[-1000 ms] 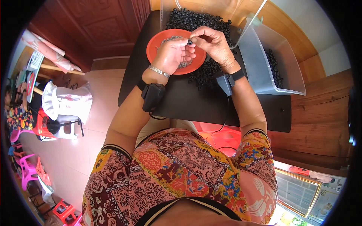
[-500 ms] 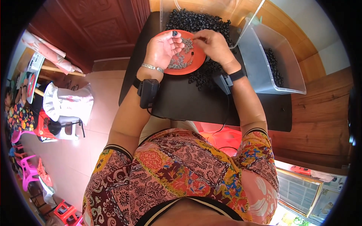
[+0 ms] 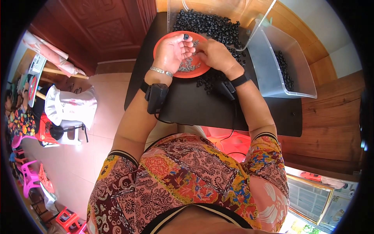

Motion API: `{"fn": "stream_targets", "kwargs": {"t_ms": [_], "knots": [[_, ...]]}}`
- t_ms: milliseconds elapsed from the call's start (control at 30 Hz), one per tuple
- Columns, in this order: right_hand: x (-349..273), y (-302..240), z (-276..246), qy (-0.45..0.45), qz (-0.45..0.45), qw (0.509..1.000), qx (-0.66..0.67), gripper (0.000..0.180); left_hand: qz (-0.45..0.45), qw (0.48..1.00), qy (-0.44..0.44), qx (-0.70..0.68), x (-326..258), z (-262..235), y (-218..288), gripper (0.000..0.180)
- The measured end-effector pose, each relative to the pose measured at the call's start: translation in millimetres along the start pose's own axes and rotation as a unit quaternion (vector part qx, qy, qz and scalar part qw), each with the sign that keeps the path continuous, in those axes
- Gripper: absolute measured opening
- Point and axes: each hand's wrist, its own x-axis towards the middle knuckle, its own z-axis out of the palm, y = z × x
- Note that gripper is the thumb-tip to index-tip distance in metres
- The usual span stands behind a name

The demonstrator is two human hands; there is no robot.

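Table (image 3: 202, 113), dark and broad, is seen carrying an orange plate (image 3: 161, 45) at its far side, with grey small parts piled in it. Over the plate the left hand (image 3: 171, 52) is raised, a black ring (image 3: 186, 36) pinched at its fingertips. Just right, the right hand (image 3: 213, 54) is lowered onto the pile; whether anything is pinched there cannot be told.

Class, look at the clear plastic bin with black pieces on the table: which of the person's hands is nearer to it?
Right. The right hand is over the orange plate's near edge, closer to the clear bin; the left hand is farther left.
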Motion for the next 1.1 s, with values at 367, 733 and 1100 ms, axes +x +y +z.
{"fn": "stream_targets", "kwargs": {"t_ms": [367, 733, 1100], "knots": [[4, 0, -35, 0.040, 0.121, 0.788, 0.603, 0.022, -0.019, 0.997, -0.073, -0.010, -1, 9, -14, 0.024], [2, -4, -38, 0.030, 0.092, 0.803, 0.588, 0.012, -0.021, 0.998, -0.065, -0.015, -2, 9, -15, 0.021], [4, -5, -39, 0.039, 0.101, 0.822, 0.559, 0.010, -0.016, 0.998, -0.051, -0.011, 0, 9, -16, 0.021]]}}
